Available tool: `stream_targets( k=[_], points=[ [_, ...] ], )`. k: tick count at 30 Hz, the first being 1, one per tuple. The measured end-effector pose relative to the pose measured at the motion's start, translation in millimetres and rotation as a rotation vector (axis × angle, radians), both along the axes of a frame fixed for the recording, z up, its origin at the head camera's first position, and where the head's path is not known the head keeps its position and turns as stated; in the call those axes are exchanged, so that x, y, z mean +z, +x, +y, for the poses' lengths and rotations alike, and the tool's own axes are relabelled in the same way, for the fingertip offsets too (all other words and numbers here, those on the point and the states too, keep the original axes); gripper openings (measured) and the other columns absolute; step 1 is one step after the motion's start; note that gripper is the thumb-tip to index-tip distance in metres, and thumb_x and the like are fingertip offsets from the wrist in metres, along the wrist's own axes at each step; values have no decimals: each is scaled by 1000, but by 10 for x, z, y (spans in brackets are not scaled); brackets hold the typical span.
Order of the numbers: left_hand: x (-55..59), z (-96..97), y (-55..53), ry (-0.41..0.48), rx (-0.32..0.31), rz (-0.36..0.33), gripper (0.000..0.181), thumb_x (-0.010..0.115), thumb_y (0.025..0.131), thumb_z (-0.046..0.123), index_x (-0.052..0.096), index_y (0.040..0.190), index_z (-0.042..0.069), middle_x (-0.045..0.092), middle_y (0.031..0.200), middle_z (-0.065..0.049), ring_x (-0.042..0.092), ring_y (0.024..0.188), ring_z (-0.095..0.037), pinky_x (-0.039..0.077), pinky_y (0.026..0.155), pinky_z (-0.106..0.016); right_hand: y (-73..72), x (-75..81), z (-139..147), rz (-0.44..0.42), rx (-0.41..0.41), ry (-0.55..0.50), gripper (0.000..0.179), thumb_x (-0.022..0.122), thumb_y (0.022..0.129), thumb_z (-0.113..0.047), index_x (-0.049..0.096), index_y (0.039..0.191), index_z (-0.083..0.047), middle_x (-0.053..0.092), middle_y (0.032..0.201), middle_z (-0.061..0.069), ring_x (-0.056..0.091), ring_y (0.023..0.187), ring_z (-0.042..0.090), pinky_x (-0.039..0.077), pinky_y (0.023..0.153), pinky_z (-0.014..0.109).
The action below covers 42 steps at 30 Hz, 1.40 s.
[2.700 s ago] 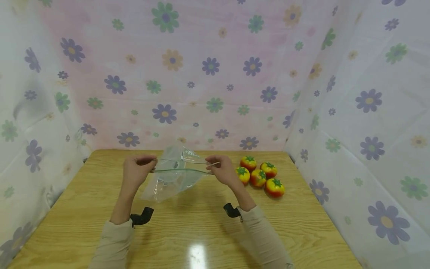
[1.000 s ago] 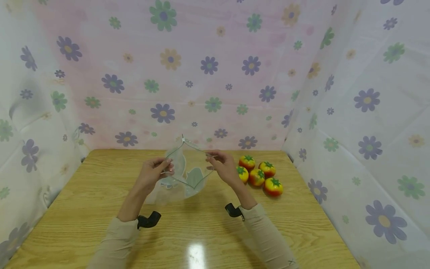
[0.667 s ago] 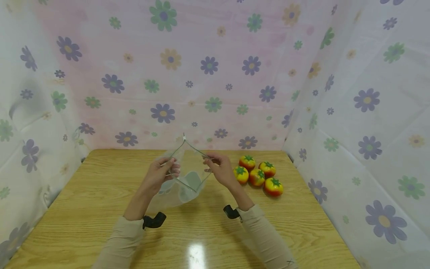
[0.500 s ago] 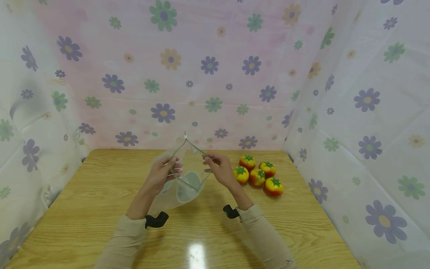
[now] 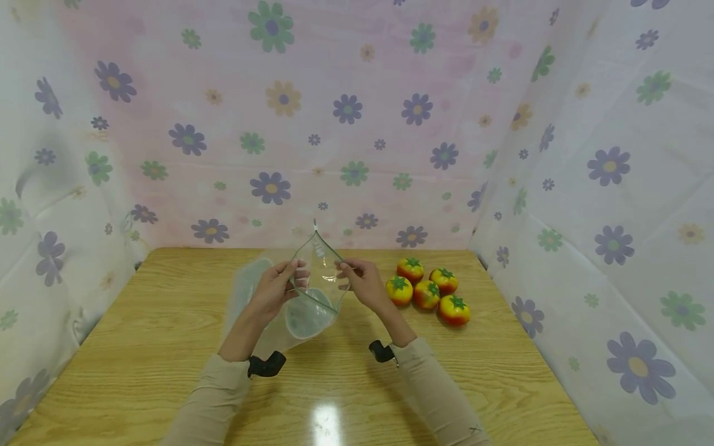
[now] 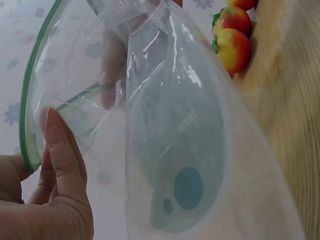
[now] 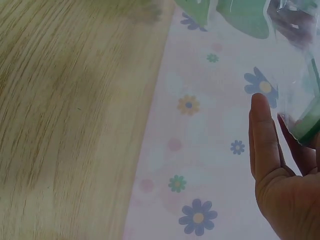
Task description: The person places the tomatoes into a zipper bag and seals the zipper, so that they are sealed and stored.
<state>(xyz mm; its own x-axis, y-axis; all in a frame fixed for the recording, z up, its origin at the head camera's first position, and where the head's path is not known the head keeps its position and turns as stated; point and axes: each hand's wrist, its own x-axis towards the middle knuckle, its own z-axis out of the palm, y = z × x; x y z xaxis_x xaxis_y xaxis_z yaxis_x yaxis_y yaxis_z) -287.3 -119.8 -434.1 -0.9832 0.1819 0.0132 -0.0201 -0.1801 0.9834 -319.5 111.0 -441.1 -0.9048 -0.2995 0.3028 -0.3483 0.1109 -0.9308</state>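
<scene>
Above the middle of the table I hold a clear zip bag (image 5: 309, 316) with a green seal strip and pale printed shapes. Its mouth is spread into a diamond, the slider at the far corner. My left hand (image 5: 273, 288) pinches the left edge of the mouth between thumb and fingers; the left wrist view shows that hand (image 6: 55, 185) at the green strip, some fingertips inside the bag. The opposite edge is pinched by my right hand (image 5: 365, 285). In the right wrist view, the right hand (image 7: 285, 185) has its outer fingers held straight beside the bag.
Several red-and-yellow tomato-like fruits (image 5: 426, 294) with green tops, perhaps persimmons, sit in a cluster right of my right hand. The wooden table (image 5: 139, 347) is bounded by a flower-printed cloth (image 5: 334, 124) at the back and both sides.
The bag's mouth has gone from a narrow slit to a wide diamond. My left hand has moved right, toward the right hand, which has barely shifted. The fruits have stayed put.
</scene>
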Motion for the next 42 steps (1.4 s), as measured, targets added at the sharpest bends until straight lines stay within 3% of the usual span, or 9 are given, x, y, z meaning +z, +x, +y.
stream_targets(
  k=[3,9,13,17,22,26,33,42],
  points=[
    [-16,18,-24,12,1,-3,39,47,109,35,58,125,2,71,91,10,66,74,-4,53,65,-18,-12,-19,15,-3,4,-5,31,49,109,-10,63,124,13,63,126,32,65,105,49,57,84,58],
    [-10,53,-66,-39,17,-4,44,51,108,35,58,129,-3,72,92,8,68,75,-4,55,66,-17,-38,-21,69,0,-15,20,33,49,109,-12,63,127,12,64,123,30,68,100,37,63,78,41],
    [-2,88,-90,-73,10,9,48,52,108,33,55,135,-7,72,100,3,69,81,-6,58,73,-19,-39,0,96,-24,8,24,34,50,108,-12,61,130,12,61,128,31,65,105,42,62,80,42],
    [-12,121,-112,-44,-11,14,50,51,109,28,51,141,-9,70,112,-8,70,87,-7,59,82,-21,-34,-8,111,-17,32,46,33,51,108,-12,61,131,11,61,127,30,64,105,45,63,79,39],
    [-26,171,-106,5,-1,-2,48,50,109,23,48,144,-10,64,124,-16,68,91,-7,58,88,-22,3,-29,113,-14,61,78,33,46,110,-10,60,133,9,62,119,31,66,100,37,63,76,36],
    [-38,206,-108,35,24,-11,46,51,109,21,47,143,-10,65,120,-11,68,89,-6,58,86,-21,53,-18,109,-26,66,104,33,47,109,-11,60,134,6,64,120,27,67,99,33,63,76,35],
    [-60,220,-114,56,30,-9,43,52,108,18,50,140,-11,65,119,-11,69,89,-7,59,85,-24,55,-37,110,-27,69,127,34,49,109,-13,59,136,4,64,120,26,68,100,34,63,75,34],
    [-95,227,-122,48,30,-4,41,53,108,18,52,136,-11,69,107,-2,69,85,-7,59,82,-23,40,-97,128,-57,12,145,40,43,112,-24,59,135,5,63,125,24,65,108,37,62,84,43]
  ],
)
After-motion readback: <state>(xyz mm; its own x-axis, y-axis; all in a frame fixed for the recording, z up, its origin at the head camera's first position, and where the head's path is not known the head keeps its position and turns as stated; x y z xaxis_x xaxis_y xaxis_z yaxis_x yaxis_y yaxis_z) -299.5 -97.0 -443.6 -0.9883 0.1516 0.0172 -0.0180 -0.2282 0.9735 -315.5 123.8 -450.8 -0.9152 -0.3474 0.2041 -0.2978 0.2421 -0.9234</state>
